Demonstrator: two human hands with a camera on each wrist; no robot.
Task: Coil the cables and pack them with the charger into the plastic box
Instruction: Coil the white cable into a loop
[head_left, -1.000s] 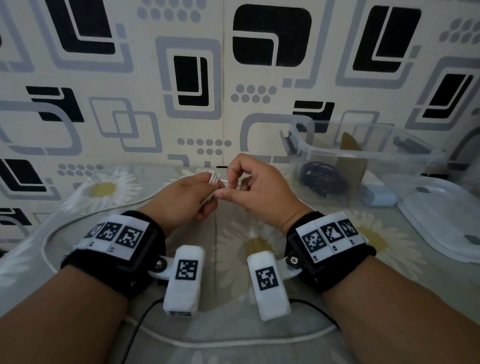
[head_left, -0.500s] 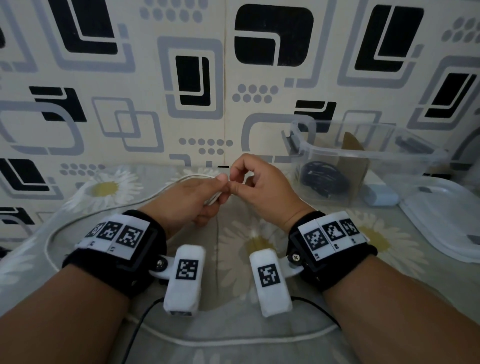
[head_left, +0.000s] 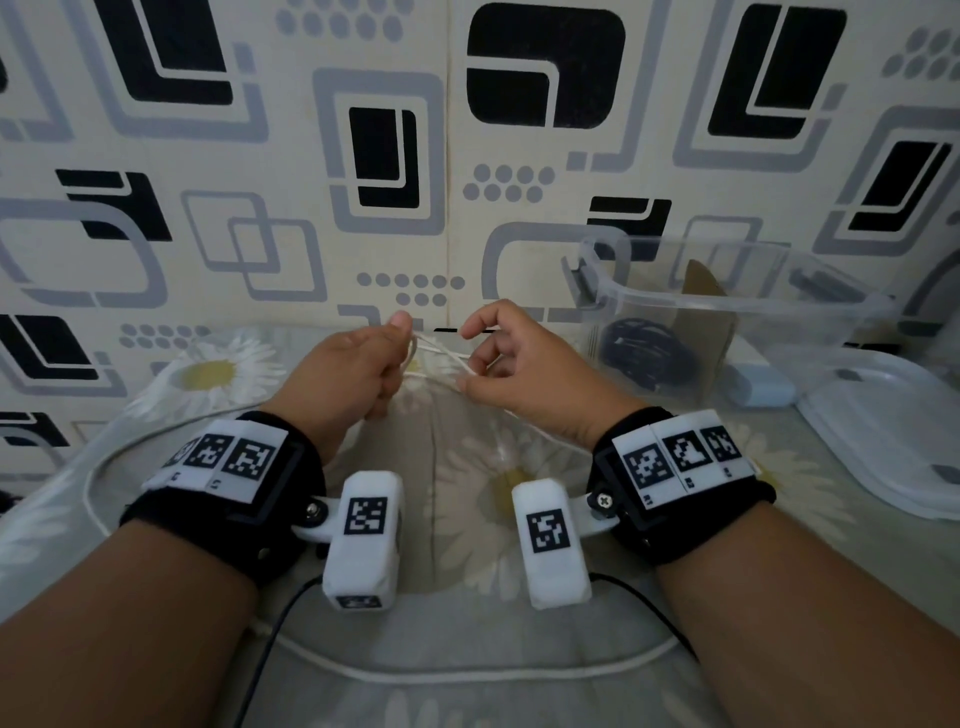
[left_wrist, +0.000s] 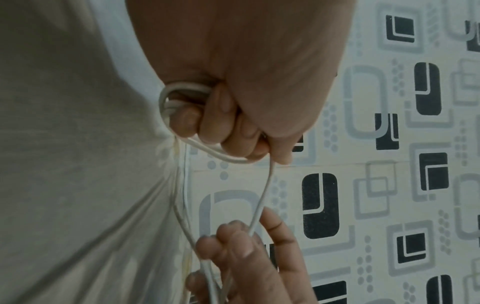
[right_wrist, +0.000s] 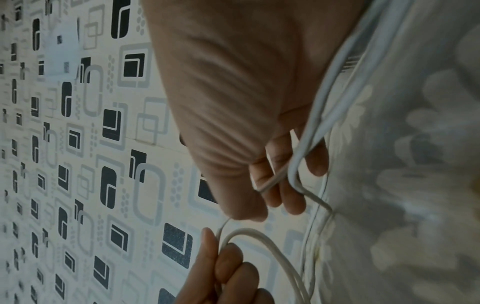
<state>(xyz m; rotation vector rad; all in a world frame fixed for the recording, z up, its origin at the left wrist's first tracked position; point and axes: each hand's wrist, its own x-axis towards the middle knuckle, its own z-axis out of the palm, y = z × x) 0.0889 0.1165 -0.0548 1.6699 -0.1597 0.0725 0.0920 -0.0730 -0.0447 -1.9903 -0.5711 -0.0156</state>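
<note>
A thin white cable (head_left: 445, 357) stretches between my two hands above the flowered bedsheet. My left hand (head_left: 396, 347) grips a small bundle of its loops (left_wrist: 179, 96), fingers curled round them. My right hand (head_left: 467, 361) pinches the cable (right_wrist: 296, 164) a short way to the right, index finger raised. The rest of the cable trails over the sheet to the left (head_left: 98, 467) and along the front (head_left: 467, 675). A clear plastic box (head_left: 737, 306) stands at the right with a coiled black cable (head_left: 644, 353) inside. A light blue charger (head_left: 761, 387) lies at its front right corner.
The box's clear lid (head_left: 893, 431) lies flat at the far right. A brown cardboard piece (head_left: 706, 332) stands inside the box. A patterned wall (head_left: 415, 156) rises just behind the hands. Thin black leads (head_left: 270, 639) run from the wrist cameras.
My hands, which were touching, have drawn apart. The right hand moved right and a short stretch of white cable now spans between them.
</note>
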